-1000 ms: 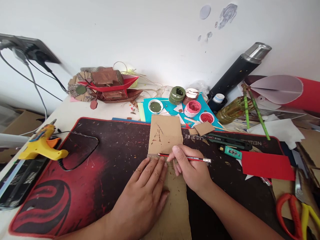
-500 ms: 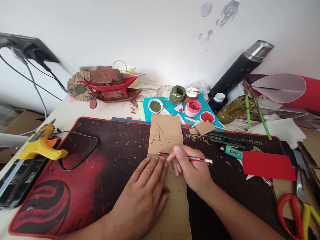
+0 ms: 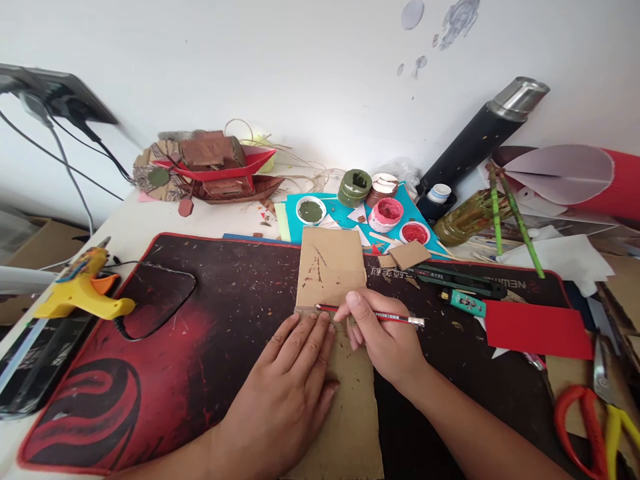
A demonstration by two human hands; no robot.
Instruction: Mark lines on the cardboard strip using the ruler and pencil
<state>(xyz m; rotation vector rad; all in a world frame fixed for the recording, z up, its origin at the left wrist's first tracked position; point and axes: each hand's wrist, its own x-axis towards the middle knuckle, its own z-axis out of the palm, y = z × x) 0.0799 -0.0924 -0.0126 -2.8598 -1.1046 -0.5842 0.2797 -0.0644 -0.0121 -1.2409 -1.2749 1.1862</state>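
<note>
A long piece of brown cardboard (image 3: 345,393) lies upright in front of me on the dark mat, with brown smudges on its upper part. My left hand (image 3: 295,380) lies flat across it, fingers stretched out, the fingertips at a thin greyish strip (image 3: 304,310) that crosses the cardboard; most of that strip is hidden. Between the thumb and fingers of my right hand (image 3: 385,337) is a red and black pencil (image 3: 400,319). Its tip points left and meets the cardboard by the strip, just above the left fingertips.
A yellow glue gun (image 3: 83,293) rests at left, its cable on the mat (image 3: 240,280). Model boats (image 3: 215,167) and open paint pots (image 3: 354,189) stand behind. At right are a utility knife (image 3: 460,281), red card (image 3: 537,330), scissors (image 3: 583,413) and a leaning black flask (image 3: 473,143).
</note>
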